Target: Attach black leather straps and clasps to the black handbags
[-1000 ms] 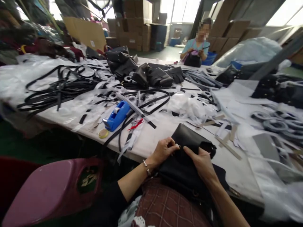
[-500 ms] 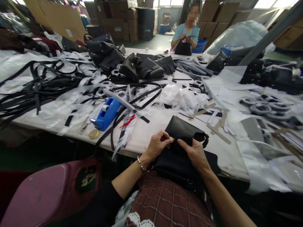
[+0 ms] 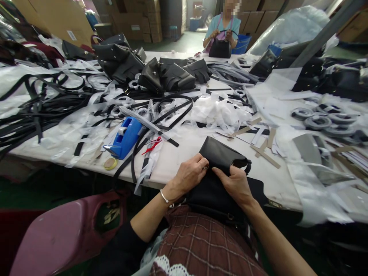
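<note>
A black leather bag [image 3: 221,155] rests half on the table's near edge and half on my lap. My left hand [image 3: 190,175] pinches something small at the bag's top edge, with the fingers closed. My right hand [image 3: 235,185] grips the bag just beside it, thumb pointing toward the left hand's fingertips. A silver bracelet circles my left wrist. The bag's round handle opening shows just past my right hand.
A blue tape dispenser [image 3: 125,137], a tape roll [image 3: 110,163], red-handled snips [image 3: 151,145], black straps [image 3: 43,107] and white wrapping litter the table [image 3: 186,147]. More black bags [image 3: 161,76] lie farther back. Another person [image 3: 222,30] handles a bag at the far end. A maroon stool [image 3: 63,234] stands at my left.
The view has tilted down, so everything sits higher in the picture. My hands stay on the bag's top edge, the left fingers closing more tightly.
</note>
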`<action>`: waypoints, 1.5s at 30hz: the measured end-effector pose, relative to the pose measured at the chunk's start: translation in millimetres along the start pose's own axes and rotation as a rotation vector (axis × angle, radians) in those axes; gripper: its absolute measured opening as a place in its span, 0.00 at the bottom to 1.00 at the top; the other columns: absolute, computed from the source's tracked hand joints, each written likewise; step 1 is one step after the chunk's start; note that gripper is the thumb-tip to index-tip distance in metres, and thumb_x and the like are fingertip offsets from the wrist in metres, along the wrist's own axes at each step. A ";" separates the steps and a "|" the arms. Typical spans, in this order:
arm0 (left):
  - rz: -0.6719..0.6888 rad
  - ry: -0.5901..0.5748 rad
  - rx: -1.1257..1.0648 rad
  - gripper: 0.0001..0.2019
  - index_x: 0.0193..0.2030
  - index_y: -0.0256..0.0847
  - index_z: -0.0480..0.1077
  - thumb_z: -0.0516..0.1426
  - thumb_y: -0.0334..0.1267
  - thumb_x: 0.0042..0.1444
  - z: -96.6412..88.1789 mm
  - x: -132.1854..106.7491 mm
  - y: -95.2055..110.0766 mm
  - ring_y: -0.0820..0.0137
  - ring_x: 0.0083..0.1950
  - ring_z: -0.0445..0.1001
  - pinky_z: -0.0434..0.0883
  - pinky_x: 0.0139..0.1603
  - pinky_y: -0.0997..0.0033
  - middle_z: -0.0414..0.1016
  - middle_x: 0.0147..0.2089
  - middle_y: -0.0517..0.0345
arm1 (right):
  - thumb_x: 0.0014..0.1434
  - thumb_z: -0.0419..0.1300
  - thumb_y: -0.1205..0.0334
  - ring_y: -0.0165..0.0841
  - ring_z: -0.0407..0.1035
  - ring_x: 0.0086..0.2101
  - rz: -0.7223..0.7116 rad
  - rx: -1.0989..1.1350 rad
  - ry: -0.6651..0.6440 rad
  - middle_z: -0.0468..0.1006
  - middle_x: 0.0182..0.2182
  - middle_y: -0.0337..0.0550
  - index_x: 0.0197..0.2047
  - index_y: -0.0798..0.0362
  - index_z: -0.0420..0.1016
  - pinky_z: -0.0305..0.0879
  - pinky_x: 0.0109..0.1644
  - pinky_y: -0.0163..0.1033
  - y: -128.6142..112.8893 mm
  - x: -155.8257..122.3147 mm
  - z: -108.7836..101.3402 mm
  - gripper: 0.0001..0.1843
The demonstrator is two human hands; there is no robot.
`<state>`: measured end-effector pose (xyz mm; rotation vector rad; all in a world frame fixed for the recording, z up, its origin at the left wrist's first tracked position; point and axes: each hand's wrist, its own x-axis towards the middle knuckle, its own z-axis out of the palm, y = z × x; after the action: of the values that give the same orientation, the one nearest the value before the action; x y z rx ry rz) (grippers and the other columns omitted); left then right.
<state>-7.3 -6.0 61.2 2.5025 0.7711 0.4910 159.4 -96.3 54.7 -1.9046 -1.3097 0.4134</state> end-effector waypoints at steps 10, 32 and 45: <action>-0.005 -0.047 0.327 0.05 0.41 0.42 0.66 0.50 0.30 0.65 2.1 3.7 20.9 0.66 0.42 0.68 0.70 0.38 0.71 0.68 0.41 0.56 | 0.59 0.60 0.47 0.35 0.69 0.26 -0.045 0.038 -0.061 0.77 0.24 0.43 0.25 0.53 0.73 0.64 0.31 0.38 -3.6 -1.1 0.6 0.19; 0.092 0.049 -0.146 0.04 0.39 0.41 0.59 0.51 0.28 0.64 18.6 -6.0 -12.3 0.67 0.39 0.69 0.72 0.39 0.67 0.66 0.41 0.54 | 0.52 0.65 0.46 0.39 0.72 0.29 0.224 0.278 -0.107 0.80 0.28 0.44 0.30 0.56 0.79 0.66 0.32 0.40 3.4 -1.4 2.9 0.19; -0.218 0.349 -0.978 0.11 0.33 0.40 0.60 0.57 0.41 0.61 30.4 -19.1 -16.2 0.71 0.37 0.77 0.75 0.40 0.70 0.70 0.38 0.58 | 0.42 0.75 0.53 0.45 0.77 0.43 0.589 0.962 0.017 0.83 0.41 0.45 0.42 0.52 0.81 0.73 0.50 0.48 20.1 -5.1 7.7 0.23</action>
<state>-15.2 -15.6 23.9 1.4312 0.6794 0.9570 165.4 -101.2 33.9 -1.3788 -0.3412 1.0865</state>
